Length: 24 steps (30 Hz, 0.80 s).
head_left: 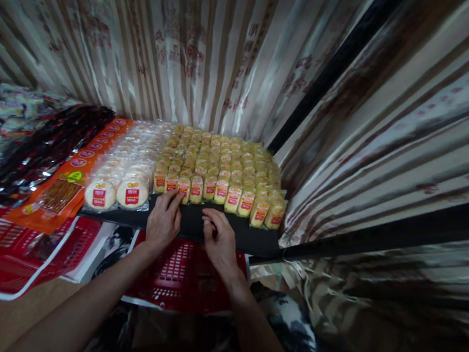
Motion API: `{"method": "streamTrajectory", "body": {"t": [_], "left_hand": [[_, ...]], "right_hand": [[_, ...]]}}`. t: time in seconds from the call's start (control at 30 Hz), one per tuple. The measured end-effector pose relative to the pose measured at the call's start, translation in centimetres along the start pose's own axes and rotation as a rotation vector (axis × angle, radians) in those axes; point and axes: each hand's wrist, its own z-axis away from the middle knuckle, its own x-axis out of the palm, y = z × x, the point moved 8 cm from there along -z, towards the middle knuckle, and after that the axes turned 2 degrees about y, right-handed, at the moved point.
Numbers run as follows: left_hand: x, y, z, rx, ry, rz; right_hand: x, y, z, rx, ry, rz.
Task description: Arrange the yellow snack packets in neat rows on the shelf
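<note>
Rows of small yellow snack packs [218, 166] with red labels stand packed on a black shelf [252, 239]. My left hand [164, 221] rests on the shelf's front edge, its fingertips touching the front-row packs. My right hand [219, 241] lies beside it on the bare black edge, fingers curled with the thumb tucked in; nothing shows in it. Round white packaged cakes [117, 191] with red labels fill the space to the left of the yellow packs.
Orange snack packets [66, 185] and dark packets [47, 146] lie left of the cakes. A red plastic basket [183, 277] sits under my hands, another red basket [1, 248] at the left. Patterned striped curtains [198, 47] hang close behind and to the right.
</note>
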Motion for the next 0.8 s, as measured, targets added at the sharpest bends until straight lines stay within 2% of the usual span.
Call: {"method": "streamTrajectory", "body": {"t": [0.13,0.33,0.4,0.43,0.5,0.57,0.63,0.7,0.8], "left_hand": [[-0.4,0.2,0.2,0.013,0.04,0.029],[-0.2,0.3,0.0,0.048,0.003,0.043],[-0.8,0.6,0.5,0.053,0.035,0.072],[-1.2,0.8,1.0,0.064,0.049,0.1],[-1.8,1.6,2.8,0.104,0.032,0.183],[-1.4,2.8,5.3,0.163,-0.088,0.292],[0.2,3.6,8.1,0.188,-0.305,0.366],[3.2,3.7,10.9,0.132,-0.584,0.38],[7.9,2.6,14.5,-0.026,-0.936,0.314]], "right_hand": [[-0.9,-0.5,0.3,0.0,0.043,-0.016],[-1.6,-0.4,0.9,0.063,0.072,-0.054],[-1.3,-0.2,1.3,0.127,-0.035,-0.132],[-0.8,-0.1,1.8,0.172,-0.145,-0.185],[0.7,-0.2,3.4,0.257,-0.447,-0.265],[1.9,-0.3,5.8,0.281,-0.752,-0.241],[2.6,0.5,8.1,0.262,-0.961,-0.082],[2.7,2.6,9.6,0.261,-1.049,0.159],[1.8,6.2,10.4,0.345,-1.031,0.469]]}}
